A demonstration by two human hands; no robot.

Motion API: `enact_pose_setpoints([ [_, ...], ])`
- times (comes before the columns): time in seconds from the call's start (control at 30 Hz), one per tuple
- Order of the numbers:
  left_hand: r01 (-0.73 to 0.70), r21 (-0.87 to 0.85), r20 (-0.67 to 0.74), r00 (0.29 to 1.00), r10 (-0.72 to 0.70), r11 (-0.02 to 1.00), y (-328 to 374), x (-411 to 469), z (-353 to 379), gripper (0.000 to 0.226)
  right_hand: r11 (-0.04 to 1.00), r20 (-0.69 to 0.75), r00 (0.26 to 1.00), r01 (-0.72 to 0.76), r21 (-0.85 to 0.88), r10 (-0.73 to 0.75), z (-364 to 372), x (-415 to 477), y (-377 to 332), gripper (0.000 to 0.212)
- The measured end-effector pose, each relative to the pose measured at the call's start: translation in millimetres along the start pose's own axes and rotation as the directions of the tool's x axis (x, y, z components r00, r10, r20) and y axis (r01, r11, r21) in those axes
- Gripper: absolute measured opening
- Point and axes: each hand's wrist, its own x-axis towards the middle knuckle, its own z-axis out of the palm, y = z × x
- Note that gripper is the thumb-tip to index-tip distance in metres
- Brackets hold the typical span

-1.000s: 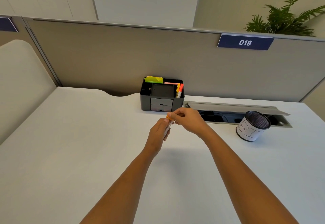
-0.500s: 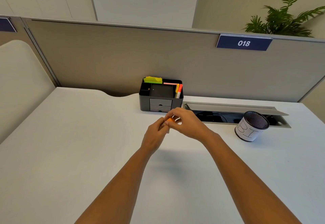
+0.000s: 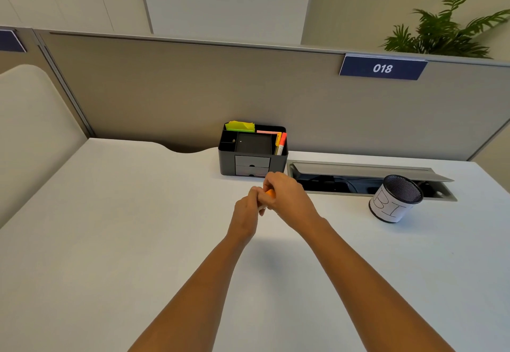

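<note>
Gripped marker (image 3: 270,193); organizer (image 3: 228,159) just beyond; cup (image 3: 392,209) right.

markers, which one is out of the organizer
The orange marker, gripped by the left hand and right hand; the other markers stand in the black organizer.

Both hands, left hand (image 3: 246,213) and right hand (image 3: 289,200), grip an orange-capped marker (image 3: 270,193) above the desk (image 3: 110,241)
</note>
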Motion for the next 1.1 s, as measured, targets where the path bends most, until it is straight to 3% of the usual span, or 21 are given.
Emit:
enact_pose_setpoints([
  [0.1, 0.026, 0.013, -0.093, 0.995, -0.025, 1.000, 0.0, 0.5, 6.3, 0.056, 0.986, -0.041, 0.998, 0.039, -0.163, -0.047, 3.2, -1.5, -4.7, 0.039],
  [0.4, -0.020, 0.041, -0.229, 0.973, 0.029, 0.999, 1.0, -2.0, 8.3, 0.048, 0.937, -0.130, 0.982, 0.084, -0.338, -0.135, 4.1, -1.0, -9.9, 0.060],
  [0.5, 0.002, 0.038, -0.147, 0.989, 0.003, 0.999, 3.4, 0.0, 7.3, 0.038, 0.958, -0.206, 0.966, 0.094, -0.272, -0.153, 4.0, -2.4, -8.0, 0.056],
  [0.63, 0.033, 0.024, 0.056, 0.998, -0.034, 0.999, 13.8, 0.9, 5.1, 0.044, 0.962, -0.428, 0.871, 0.158, -0.221, -0.242, 2.8, 1.6, -0.1, 0.049],
  [0.73, 0.076, -0.046, 0.175, 0.982, -0.067, 0.996, 18.4, 2.5, 1.3, 0.046, 0.959, -0.453, 0.847, 0.213, -0.189, -0.278, 1.9, 1.1, 3.8, 0.045],
  [1.1, 0.108, -0.010, 0.435, 0.896, -0.093, 0.994, 16.3, 2.0, -2.9, 0.044, 0.930, -0.433, 0.823, 0.337, -0.149, -0.367, 1.6, -2.8, 16.2, 0.041],
])
